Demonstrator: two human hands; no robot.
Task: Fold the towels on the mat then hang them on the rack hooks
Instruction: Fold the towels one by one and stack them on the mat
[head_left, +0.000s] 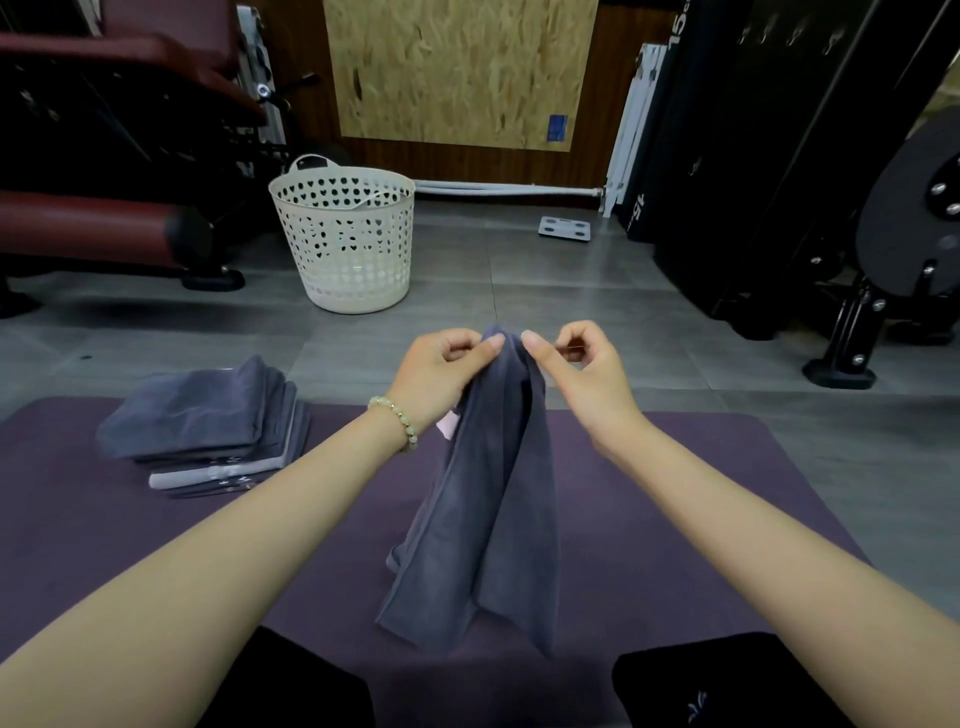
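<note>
A dark grey towel (483, 499) hangs bunched in the air over the purple mat (675, 493), its lower end near the mat's front. My left hand (441, 364) pinches its top edge from the left, and my right hand (576, 358) pinches the same edge from the right, thumbs almost touching. A stack of folded grey towels (208, 421) lies on the mat's left part. On the dark rack at the upper right, small hooks (795, 31) show faintly.
A white perforated laundry basket (345, 239) stands on the grey tiled floor beyond the mat. A maroon padded bench (88, 223) is at the left, black gym equipment (810, 208) at the right. A white scale (564, 227) lies by the wall. My knees frame the bottom edge.
</note>
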